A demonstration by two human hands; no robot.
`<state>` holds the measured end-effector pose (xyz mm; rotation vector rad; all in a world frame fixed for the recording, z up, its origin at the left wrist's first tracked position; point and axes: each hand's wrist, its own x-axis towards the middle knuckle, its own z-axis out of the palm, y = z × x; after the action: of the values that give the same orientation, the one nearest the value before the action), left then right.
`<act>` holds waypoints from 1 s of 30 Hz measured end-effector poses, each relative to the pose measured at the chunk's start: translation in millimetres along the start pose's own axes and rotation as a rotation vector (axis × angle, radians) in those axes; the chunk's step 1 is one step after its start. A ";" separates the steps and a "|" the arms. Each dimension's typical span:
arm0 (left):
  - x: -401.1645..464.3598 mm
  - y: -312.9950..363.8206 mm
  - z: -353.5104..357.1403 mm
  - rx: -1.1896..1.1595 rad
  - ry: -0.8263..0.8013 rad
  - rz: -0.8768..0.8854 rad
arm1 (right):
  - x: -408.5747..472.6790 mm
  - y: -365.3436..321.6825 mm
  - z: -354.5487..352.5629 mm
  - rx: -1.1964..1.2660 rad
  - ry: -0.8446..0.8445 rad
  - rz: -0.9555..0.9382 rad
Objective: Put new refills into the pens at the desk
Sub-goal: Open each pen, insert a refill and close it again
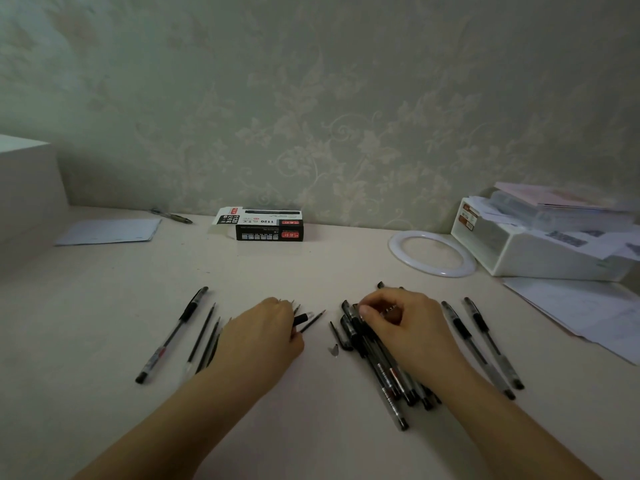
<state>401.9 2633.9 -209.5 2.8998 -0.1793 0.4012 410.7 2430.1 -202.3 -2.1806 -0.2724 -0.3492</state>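
Note:
My left hand (263,334) lies palm down over a row of thin black refills (202,336) on the desk, fingers curled around a pen part with a black grip (300,319). A single assembled pen (173,336) lies to its left. My right hand (401,323) rests on a pile of black gel pens (381,368), thumb and fingers pinching one near its cap end. Two more pens (485,341) lie to the right of that hand. A small pen tip piece (334,350) and a black cap (341,336) sit between the hands.
A black refill box (268,226) stands open near the wall. A white ring (433,252), a white organiser with papers (540,244) and loose sheets (588,310) fill the right. A paper (109,231) and a pen (171,215) lie at back left.

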 end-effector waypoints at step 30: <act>0.3 7.8 -10.2 -0.697 0.039 0.246 | 7.2 -16.3 -7.6 1.062 0.157 0.264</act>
<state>398.4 2628.5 -198.4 2.1877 -0.5509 0.3447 411.1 2434.0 -183.3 -1.1138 -0.0447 -0.1572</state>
